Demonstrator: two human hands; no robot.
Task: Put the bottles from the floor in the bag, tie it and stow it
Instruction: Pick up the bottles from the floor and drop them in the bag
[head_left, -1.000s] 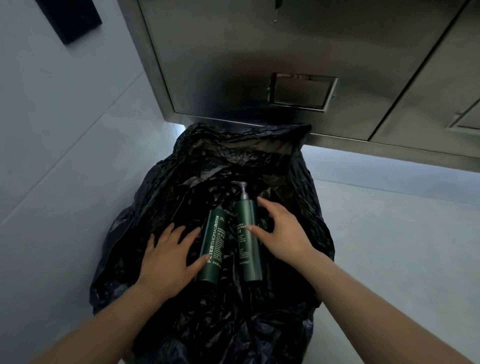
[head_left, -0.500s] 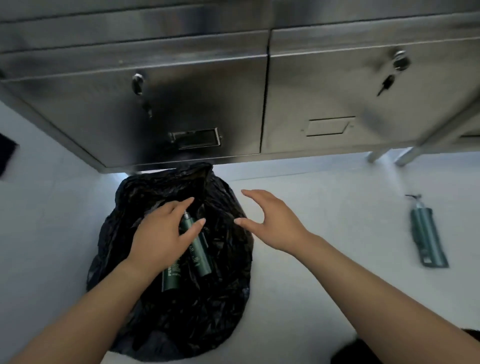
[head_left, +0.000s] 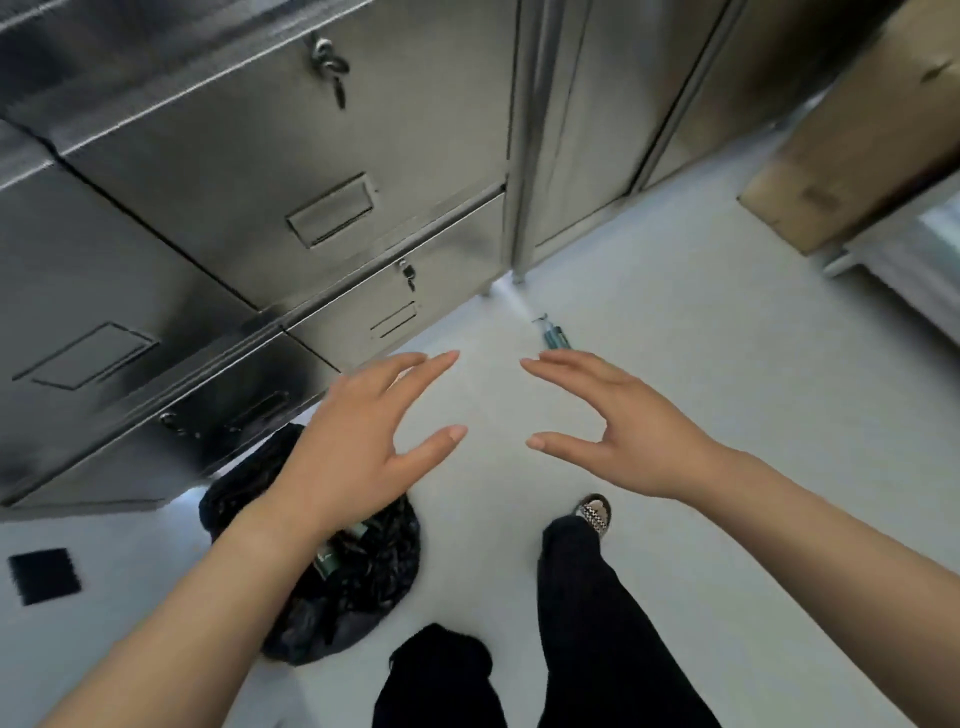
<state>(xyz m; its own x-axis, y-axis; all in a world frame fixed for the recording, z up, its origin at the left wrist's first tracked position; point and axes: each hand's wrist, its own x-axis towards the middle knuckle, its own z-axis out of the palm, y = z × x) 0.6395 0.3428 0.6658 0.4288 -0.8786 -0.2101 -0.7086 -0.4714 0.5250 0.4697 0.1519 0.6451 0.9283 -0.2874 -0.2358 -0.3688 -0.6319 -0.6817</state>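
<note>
The black plastic bag (head_left: 374, 566) lies open on the pale floor at lower left, below my left forearm. Green bottles (head_left: 328, 558) show inside it, partly hidden by my arm. One more green pump bottle (head_left: 555, 335) lies on the floor farther off, near the cabinet's leg, just beyond my right fingertips in the view. My left hand (head_left: 363, 441) and my right hand (head_left: 618, 421) are both raised in front of me, fingers spread, holding nothing.
Steel cabinets (head_left: 260, 208) with locked doors run along the left and back. A cardboard box (head_left: 857, 145) stands at upper right. A black square mat (head_left: 44, 576) lies at far left. My legs in black trousers and a checkered shoe (head_left: 595, 512) are below.
Both hands have left the bottles in the bag and lifted up. The view has risen and swung right, so the bag now lies lower left and the floor bottle sits ahead.
</note>
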